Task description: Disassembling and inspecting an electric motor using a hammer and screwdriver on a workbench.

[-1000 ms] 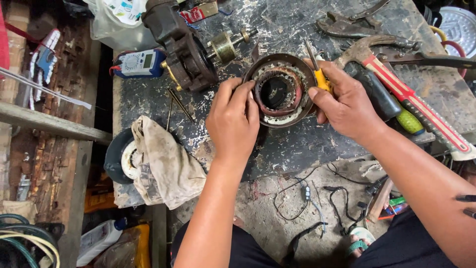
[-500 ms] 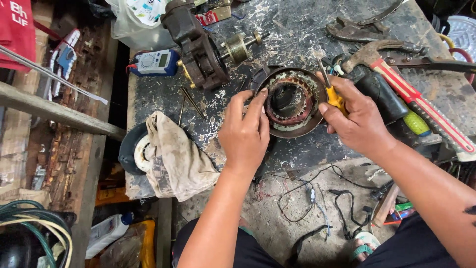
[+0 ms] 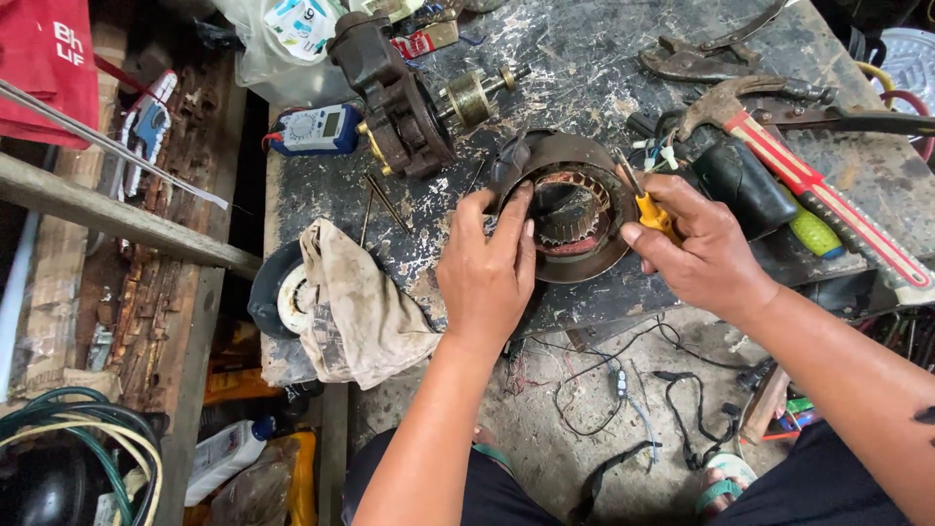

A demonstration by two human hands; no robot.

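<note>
Both forearms reach up from the bottom edge onto the paint-spattered table (image 3: 584, 58), and right at its near edge sits the round motor stator (image 3: 575, 209), a dark metal ring with a toothed, coppery inside. The left hand (image 3: 487, 268) lies palm down against the ring's left side, fingers (image 3: 511, 209) curled over the rim and gripping it, thumb spread out to the left. The right hand (image 3: 701, 248) comes in from the right, wrist bent, fingers closed around the yellow handle of a small screwdriver (image 3: 648, 205) whose thin shaft points up and left over the ring's right rim; the tip is too small to place exactly. The lower left part of the stator is hidden under the left hand, and the right elbow is cut off at the frame's edge. Just right of the right hand lie a black pouch (image 3: 745, 180) and a green-handled tool (image 3: 813, 232), partly covered. A hammer (image 3: 808, 180) with a red and pale handle runs diagonally off to the lower right. Behind the stator stand a dark, greasy motor housing (image 3: 394, 97) and a brass-coloured rotor (image 3: 477, 93). Further left, a blue multimeter (image 3: 317, 129) with a grey screen lies flat. A dirty cloth (image 3: 355, 307) hangs over the table's front left corner, half covering a black and white round part (image 3: 282, 297). At the top, a clear plastic bag (image 3: 282, 44) holds a white and blue package, its print unreadable here. Red fabric (image 3: 49, 68) with white lettering fills the upper left corner, and a white bottle (image 3: 224, 453) lies on the floor below.
</note>
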